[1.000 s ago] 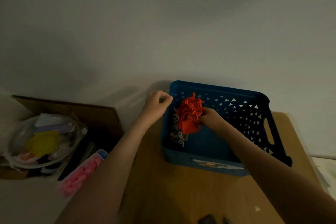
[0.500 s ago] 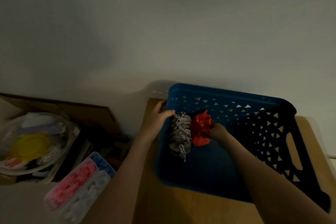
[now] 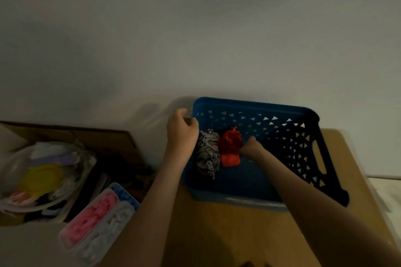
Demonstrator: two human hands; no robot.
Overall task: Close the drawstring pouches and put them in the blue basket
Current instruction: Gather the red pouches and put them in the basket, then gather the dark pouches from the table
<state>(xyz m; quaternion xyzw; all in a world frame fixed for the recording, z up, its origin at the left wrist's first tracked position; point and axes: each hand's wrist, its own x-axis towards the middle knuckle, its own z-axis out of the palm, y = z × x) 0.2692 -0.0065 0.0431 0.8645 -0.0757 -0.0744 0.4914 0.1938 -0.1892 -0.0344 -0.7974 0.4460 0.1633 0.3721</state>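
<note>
While the left grip (image 3: 181, 134) clenches the far left corner of the blue basket (image 3: 256, 105), thumb inside the rim and fingers outside, the right grip (image 3: 251, 147) reaches down into the basket and curls against the right side of the red pouch (image 3: 230, 147), grasping it. Its fingertips are hidden behind the cloth. That red pouch sits on the basket floor near the far left corner, its gathered top pointing toward the back wall. Just to its left, touching it, lies the grey pouch (image 3: 207, 154), bunched shut, with a pale cord running down its length. It rests against the basket's left wall.

The basket stands on a wooden worktop (image 3: 238, 234), pushed close to a plain wall (image 3: 195, 39). Off the worktop's left edge sits a cardboard box (image 3: 121, 143) with a clear bag (image 3: 71, 171) that has a yellow lid (image 3: 41, 178) inside, and nearer, a clear tray (image 3: 99, 221) with pink, white and blue pieces.
</note>
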